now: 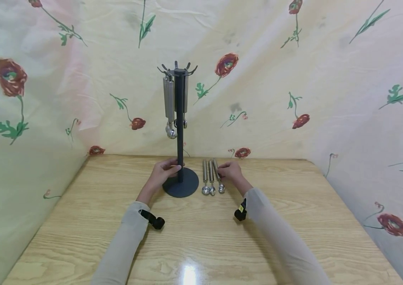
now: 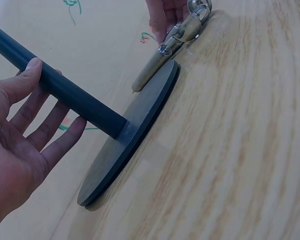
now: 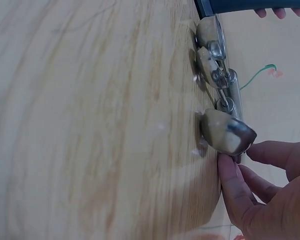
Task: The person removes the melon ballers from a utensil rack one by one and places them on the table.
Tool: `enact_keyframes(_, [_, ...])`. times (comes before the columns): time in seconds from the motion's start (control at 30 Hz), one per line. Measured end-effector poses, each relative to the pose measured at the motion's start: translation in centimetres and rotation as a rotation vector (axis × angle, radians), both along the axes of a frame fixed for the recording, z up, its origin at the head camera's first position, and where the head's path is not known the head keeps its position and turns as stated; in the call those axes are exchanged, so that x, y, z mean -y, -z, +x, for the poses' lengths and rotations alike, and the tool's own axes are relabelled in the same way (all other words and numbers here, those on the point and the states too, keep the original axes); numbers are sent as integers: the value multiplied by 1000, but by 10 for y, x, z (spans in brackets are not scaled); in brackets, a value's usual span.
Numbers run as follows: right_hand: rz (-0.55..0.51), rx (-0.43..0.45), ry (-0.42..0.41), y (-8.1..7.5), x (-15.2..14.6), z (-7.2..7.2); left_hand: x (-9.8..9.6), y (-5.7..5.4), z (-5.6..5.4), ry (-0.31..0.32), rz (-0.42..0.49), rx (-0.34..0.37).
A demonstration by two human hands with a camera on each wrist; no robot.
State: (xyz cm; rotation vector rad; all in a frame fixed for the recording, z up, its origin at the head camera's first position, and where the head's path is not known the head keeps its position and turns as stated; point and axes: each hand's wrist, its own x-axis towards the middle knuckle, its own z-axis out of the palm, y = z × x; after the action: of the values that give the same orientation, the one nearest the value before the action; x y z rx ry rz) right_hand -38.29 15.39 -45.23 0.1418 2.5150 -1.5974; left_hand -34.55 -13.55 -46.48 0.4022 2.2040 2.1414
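In the head view, a black stand with a round base point(image 1: 189, 190) and upright pole point(image 1: 180, 138) stands on the table. My left hand point(image 1: 165, 172) holds the pole low down, thumb on one side and fingers on the other; the left wrist view shows this grip on the pole point(image 2: 85, 106). Three metal scoops lie side by side right of the base: a left scoop point(image 1: 205, 178), a middle scoop point(image 1: 211, 178) and a right scoop point(image 1: 217, 174). My right hand point(image 1: 231, 171) pinches the right scoop's handle; its round bowl point(image 3: 227, 132) hides part of the grip.
Several metal scoops point(image 1: 169, 101) hang bowl-down from the hooks point(image 1: 177, 71) at the top of the stand. A flowered cloth point(image 1: 269, 79) rises behind and beside the wooden table point(image 1: 194, 237).
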Motion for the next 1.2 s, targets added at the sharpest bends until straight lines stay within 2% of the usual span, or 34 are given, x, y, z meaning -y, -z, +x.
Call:
enact_keyframes(0.53, [18, -17, -26, 3, -9, 7, 1, 0, 3, -14, -1, -2])
enact_keyframes(0.9, [-46, 3, -14, 2, -5, 13, 1, 1, 4, -8, 3, 4])
enact_keyframes(1.2, [-50, 13, -28, 1, -5, 15, 0, 0, 4, -4, 8, 7])
